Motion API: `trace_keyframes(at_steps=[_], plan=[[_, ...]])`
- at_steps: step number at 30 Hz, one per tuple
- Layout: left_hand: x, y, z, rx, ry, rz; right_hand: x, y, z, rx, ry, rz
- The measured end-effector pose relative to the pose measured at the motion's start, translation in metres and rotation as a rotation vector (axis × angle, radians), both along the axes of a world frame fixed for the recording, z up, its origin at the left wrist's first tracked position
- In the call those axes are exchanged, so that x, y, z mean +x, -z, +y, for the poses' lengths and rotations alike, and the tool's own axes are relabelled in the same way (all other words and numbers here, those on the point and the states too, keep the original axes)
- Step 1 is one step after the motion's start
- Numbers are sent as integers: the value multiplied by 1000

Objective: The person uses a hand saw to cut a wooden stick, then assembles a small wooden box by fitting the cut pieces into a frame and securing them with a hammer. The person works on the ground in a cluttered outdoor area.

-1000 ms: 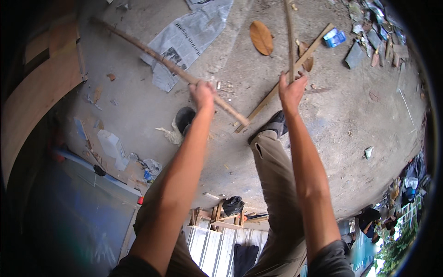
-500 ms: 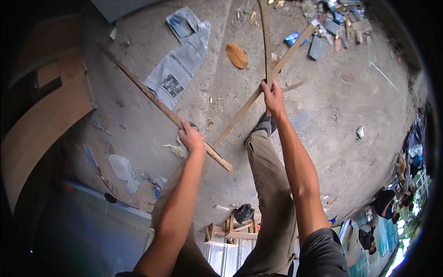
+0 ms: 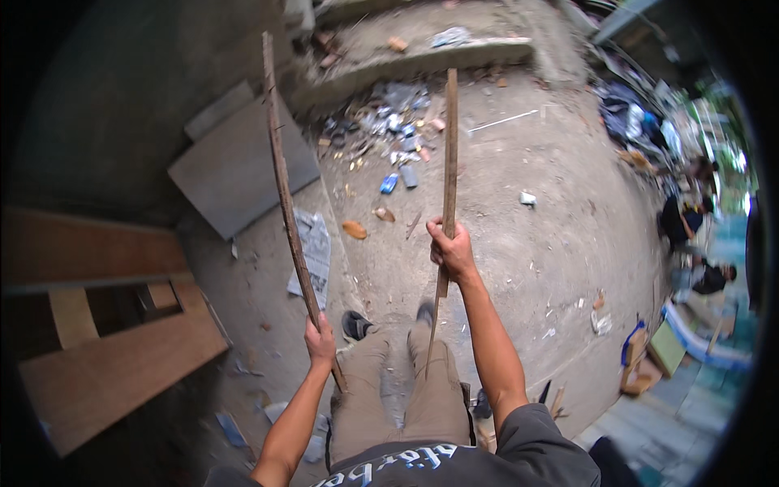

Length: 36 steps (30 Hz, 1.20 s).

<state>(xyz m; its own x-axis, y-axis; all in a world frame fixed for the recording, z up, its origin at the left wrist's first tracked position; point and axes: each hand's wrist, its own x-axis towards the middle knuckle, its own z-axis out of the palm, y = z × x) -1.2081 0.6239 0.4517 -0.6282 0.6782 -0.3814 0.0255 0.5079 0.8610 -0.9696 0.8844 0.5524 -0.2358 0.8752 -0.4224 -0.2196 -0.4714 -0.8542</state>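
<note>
Rough wooden stick (image 3: 286,195) swung nearer parallel to wooden slat (image 3: 451,146); left hand (image 3: 321,339) clenched stick, right hand (image 3: 454,250) clenched slat, neither free.

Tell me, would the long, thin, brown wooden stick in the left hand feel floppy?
That brown wooden stick is probably stiff: it juts far past the left hand without visibly sagging. It may feel front-heavy, since most of its length lies beyond the grip. Small spiky bits along its far part could snag things.
</note>
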Motion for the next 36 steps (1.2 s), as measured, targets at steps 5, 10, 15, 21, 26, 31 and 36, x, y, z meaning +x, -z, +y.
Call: trace_keyframes(at_steps=[5, 10, 15, 21, 26, 31, 36], plan=[[-31, -130, -8, 125, 426, 117, 50, -114, -112, 145, 63, -277], [18, -210, -16, 333, 738, 186, 96, -140, -247, 408, 504, -315], [127, -228, -68, 498, 960, 68, 136, -189, -355, 407, 850, -88], [241, -279, -131, 543, 1219, 118, 192, -218, -454, 522, 1060, -118], [270, -297, -169, 625, 1476, 203, 210, -237, -530, 648, 1222, -317], [288, -308, -190, 776, 1738, 176, 205, -231, -606, 511, 1515, -437], [290, -308, -176, 529, 2233, 89, 150, -230, -654, 449, 1498, -450]])
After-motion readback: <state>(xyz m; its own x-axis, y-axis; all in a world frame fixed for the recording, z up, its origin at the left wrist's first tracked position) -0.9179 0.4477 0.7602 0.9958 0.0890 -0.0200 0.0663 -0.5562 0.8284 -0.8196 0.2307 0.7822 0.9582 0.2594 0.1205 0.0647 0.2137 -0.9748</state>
